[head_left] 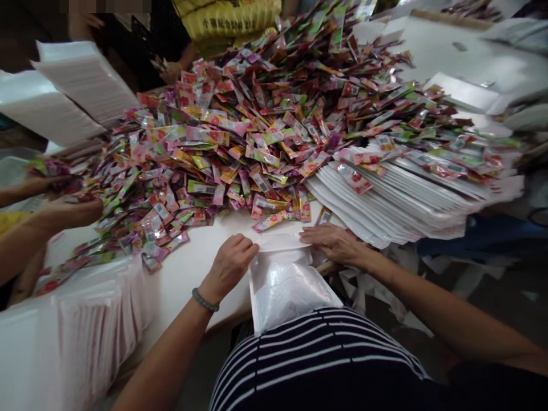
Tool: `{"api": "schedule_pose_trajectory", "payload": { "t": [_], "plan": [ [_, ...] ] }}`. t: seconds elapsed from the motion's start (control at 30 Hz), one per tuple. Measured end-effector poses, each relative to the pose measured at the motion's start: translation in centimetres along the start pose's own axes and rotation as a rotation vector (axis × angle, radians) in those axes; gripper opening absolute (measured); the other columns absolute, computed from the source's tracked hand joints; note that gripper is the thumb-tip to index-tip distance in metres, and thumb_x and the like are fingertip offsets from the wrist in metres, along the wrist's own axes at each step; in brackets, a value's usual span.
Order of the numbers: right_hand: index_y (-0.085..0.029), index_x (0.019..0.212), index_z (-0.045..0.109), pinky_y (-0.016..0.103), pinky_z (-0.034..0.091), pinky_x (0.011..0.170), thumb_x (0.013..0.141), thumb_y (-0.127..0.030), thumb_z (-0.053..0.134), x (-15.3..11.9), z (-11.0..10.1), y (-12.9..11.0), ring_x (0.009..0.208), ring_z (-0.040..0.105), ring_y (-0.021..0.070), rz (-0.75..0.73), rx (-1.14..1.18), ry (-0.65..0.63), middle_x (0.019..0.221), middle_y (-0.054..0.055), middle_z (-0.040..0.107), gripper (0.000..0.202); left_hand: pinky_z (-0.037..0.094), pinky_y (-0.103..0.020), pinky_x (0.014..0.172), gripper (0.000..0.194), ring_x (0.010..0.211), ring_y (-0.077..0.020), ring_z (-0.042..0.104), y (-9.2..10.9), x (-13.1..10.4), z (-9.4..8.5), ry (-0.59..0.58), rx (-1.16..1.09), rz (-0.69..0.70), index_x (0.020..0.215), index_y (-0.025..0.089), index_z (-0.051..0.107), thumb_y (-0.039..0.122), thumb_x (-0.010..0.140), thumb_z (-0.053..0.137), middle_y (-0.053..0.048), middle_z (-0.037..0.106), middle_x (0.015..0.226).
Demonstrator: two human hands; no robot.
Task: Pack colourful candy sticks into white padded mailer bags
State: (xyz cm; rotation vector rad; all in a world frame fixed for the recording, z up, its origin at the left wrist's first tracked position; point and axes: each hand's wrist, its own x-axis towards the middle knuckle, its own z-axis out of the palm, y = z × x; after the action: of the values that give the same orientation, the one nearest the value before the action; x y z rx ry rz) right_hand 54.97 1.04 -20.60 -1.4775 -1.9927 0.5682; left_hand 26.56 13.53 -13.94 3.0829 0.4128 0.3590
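A white padded mailer [291, 285] rests against my striped shirt at the table's front edge, its flap end on the tabletop. My left hand [233, 260] is closed on the flap's left corner, thumb and fingers pinched together. At the flap's right end lies my right hand [331, 244], palm down with its fingers stretched out over the edge. The mailer bulges a little; what is inside is hidden. Just beyond the flap are a few small printed sachets [274, 220] from a large heap.
The heap of colourful sachets [257, 125] covers much of the table [188, 279]. White mailers [402, 194] are stacked at right, more mailers [98, 314] at front left, others [81, 85] at back left. A co-worker's hands [72, 208] hold sachets at left. Yellow sacks [231, 23] stand behind.
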Motion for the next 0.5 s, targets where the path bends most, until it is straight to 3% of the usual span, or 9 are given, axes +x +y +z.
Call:
{"api": "schedule_pose_trajectory", "payload": {
  "t": [0.2,0.4,0.5],
  "plan": [
    [-0.022,0.111,0.073,0.046,0.044,0.102,0.089,-0.013,0.051,0.0,-0.4,-2.0,0.119,0.062,0.0245,0.017,-0.009,-0.104,0.115,0.007,0.072,0.033,0.045,-0.032,0.066,0.023,0.074,-0.0185,0.053,1.0,-2.2,-1.0,0.044,0.010,0.056,0.096,0.017,0.065,0.007,0.093,0.045,-0.005,0.065,0.080],
    [-0.022,0.110,0.072,0.046,0.041,0.098,0.093,-0.023,0.051,1.4,0.5,-5.7,0.116,0.062,0.0261,0.037,-0.135,-0.051,0.115,0.008,0.072,0.026,0.048,-0.028,0.069,0.016,0.075,-0.0164,0.057,0.7,-4.6,-1.0,0.167,0.036,-0.120,0.096,0.017,0.065,0.011,0.092,0.051,-0.006,0.066,0.083],
    [-0.020,0.113,0.070,0.046,0.042,0.095,0.093,-0.020,0.051,2.0,1.3,-5.8,0.121,0.059,0.0278,-0.018,-0.209,-0.071,0.120,0.009,0.070,0.027,0.047,-0.029,0.067,0.017,0.072,-0.0172,0.056,1.0,-5.7,-0.7,0.140,0.107,-0.113,0.096,0.015,0.065,0.009,0.092,0.049,-0.006,0.065,0.081]
  ]
}}
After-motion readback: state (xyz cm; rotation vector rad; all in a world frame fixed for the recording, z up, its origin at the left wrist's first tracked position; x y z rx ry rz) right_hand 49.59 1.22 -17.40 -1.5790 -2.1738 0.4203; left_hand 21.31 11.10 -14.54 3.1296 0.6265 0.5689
